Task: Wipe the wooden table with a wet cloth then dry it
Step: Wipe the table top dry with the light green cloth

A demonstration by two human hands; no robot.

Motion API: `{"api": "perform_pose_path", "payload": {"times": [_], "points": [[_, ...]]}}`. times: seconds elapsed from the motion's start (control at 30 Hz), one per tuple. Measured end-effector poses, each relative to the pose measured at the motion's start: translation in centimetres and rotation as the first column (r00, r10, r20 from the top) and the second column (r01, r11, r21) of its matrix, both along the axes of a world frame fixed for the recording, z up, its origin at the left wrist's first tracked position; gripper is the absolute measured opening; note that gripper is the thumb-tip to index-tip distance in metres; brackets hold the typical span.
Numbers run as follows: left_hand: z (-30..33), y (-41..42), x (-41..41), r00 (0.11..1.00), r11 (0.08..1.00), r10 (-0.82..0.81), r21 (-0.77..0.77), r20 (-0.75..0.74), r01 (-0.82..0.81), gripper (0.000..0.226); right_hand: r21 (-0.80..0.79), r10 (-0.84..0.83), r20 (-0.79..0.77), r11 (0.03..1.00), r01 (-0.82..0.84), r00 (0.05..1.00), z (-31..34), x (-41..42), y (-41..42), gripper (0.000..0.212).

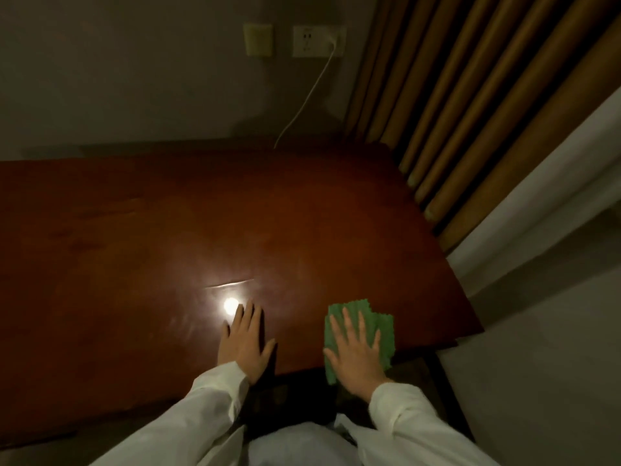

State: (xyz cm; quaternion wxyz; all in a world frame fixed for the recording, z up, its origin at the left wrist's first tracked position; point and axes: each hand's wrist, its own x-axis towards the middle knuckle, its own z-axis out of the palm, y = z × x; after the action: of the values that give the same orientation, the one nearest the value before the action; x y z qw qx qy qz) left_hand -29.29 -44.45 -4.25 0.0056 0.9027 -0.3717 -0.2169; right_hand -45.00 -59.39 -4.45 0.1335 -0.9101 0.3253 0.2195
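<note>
Tech 1: White sleeves [420, 418] sit nearest the cam, both forearms reaching fwd from the body. Pos. of hands?

Tech 2: Right hand [358, 356] lies flat on the green cloth [378, 326], fingers straight and spread apart, palm down. Nothing pinched or curled. Judged reason: flat palm spreads pressure over max cloth area for the wipe stroke.

Tech 1: Cloth loc.?

Tech 2: On the wooden table [235, 213], near-right corner, by the front edge. Its near-left part hangs off the edge below the palm. Wet or dry: cannot tell from this view.

Tech 1: Left hand [245, 344]?

Tech 2: Flat on the bare tabletop, well apart from the cloth, fingers straight and close together, thumb out to the side. Holds nothing. Prob. a brace for body wt. while the other arm works.

Tech 1: Surface cond.?

Tech 2: Bright light reflection [230, 305] just beyond the left fingertips, w/ a thin shiny streak [232, 283] past it. Could be moisture or a scratch; n/a to confirm.

Tech 1: Farther back?

Tech 2: White cable [302, 102] runs up from the rear table edge to a wall socket [318, 41]; a switch plate [258, 39] sits beside it. Curtain [470, 112] hangs at right, touching the table's far-right edge.

Tech 1: Labels, brands, text?

Tech 2: None legible anywhere.
</note>
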Motion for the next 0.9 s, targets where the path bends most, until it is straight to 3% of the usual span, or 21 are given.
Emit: {"api": "perform_pose_path", "payload": {"times": [0.2, 0.27, 0.33, 0.4, 0.5, 0.6, 0.77, 0.9], "points": [[-0.8, -1.5, -1.8, 0.999, 0.988, 0.041, 0.151, 0.017, -0.043, 0.077, 0.039, 0.443, 0.033, 0.895, -0.444, 0.896, -0.3, 0.6, 2.0, 0.061], [-0.7, -1.5, -1.4, 1.0, 0.98, 0.022, 0.197, -0.008, -0.02, 0.079, 0.051, 0.456, 0.066, 0.887, -0.459, 0.888, 0.3, 0.1, 0.0, 0.06], [-0.5, -1.5, -1.3, 0.999, 0.978, 0.023, 0.21, -0.034, -0.016, 0.079, 0.019, 0.371, 0.096, 0.927, -0.375, 0.924, 0.3, -0.6, -2.9, 0.061], [-0.4, -1.4, -1.6, 0.999, 0.977, 0.025, 0.213, -0.032, -0.018, 0.079, 0.032, 0.159, 0.076, 0.986, -0.162, 0.984, -0.4, -1.8, -6.1, 0.058], [-0.3, -1.3, -2.3, 0.999, 0.984, 0.042, 0.174, 0.0, -0.041, 0.077, -0.028, -0.095, 0.041, 0.995, 0.096, 0.995, -0.6, -2.8, -10.2, 0.058], [-0.4, -1.1, -2.6, 0.997, 0.992, 0.072, 0.103, 0.019, -0.073, 0.074, -0.07, -0.161, 0.033, 0.984, 0.163, 0.986, -0.8, -0.8, -9.9, 0.059], [-1.1, -1.5, -1.7, 0.978, 0.971, 0.184, -0.172, 0.096, -0.166, 0.055, -0.049, 0.218, 0.09, 0.975, -0.215, 0.972, -1.3, 4.3, -0.9, 0.068], [-1.3, -1.9, -0.8, 0.98, 0.964, 0.175, -0.219, 0.098, -0.15, 0.054, 0.013, 0.322, 0.1, 0.946, -0.324, 0.942, -1.4, 4.0, 0.5, 0.066]]}}
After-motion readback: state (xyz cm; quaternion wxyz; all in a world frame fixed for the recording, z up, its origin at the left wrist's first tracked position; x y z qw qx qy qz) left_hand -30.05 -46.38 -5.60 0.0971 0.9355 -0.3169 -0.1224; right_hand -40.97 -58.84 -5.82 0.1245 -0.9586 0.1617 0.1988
